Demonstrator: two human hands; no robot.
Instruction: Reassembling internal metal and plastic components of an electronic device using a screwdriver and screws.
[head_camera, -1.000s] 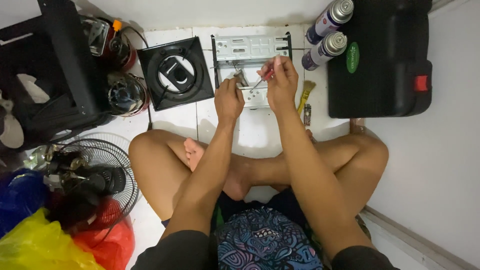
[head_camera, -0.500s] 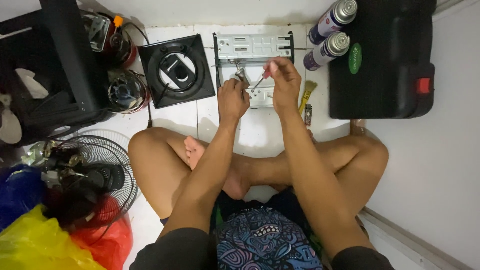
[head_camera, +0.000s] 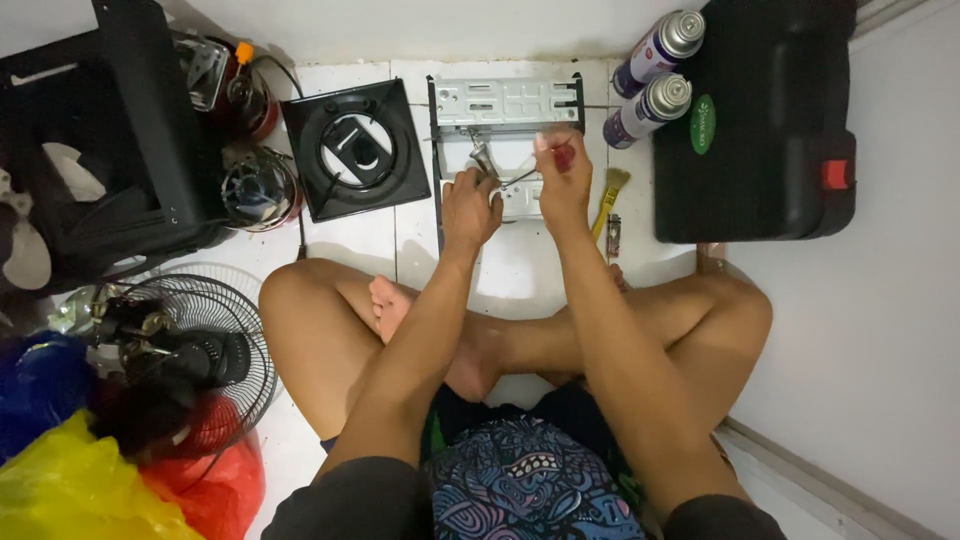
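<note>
The right hand (head_camera: 562, 185) is closed round the red-and-clear handle of a screwdriver (head_camera: 545, 165), its thin shaft slanting down and left toward the left hand (head_camera: 470, 205). The left hand is curled, fingertips pinching a small metal part (head_camera: 483, 160); what exactly it grips is too small to tell. Both hands work over a grey metal chassis (head_camera: 505, 100), an open box-like frame that lies on the white tiled floor (head_camera: 520, 270) near the far wall, just beyond the person's crossed legs.

To do this step well, the left hand should hold the part steady while the driver tip sits square in the screw head, pressing along the shaft so it does not slip.

Just right of the chassis lie a yellow brush (head_camera: 608, 195) and two spray cans (head_camera: 655, 75), beside a black plastic case (head_camera: 770, 110). To its left sits a square black fan housing (head_camera: 355, 150), and a wire fan guard (head_camera: 200, 340) lies further toward the near left corner of the floor.
</note>
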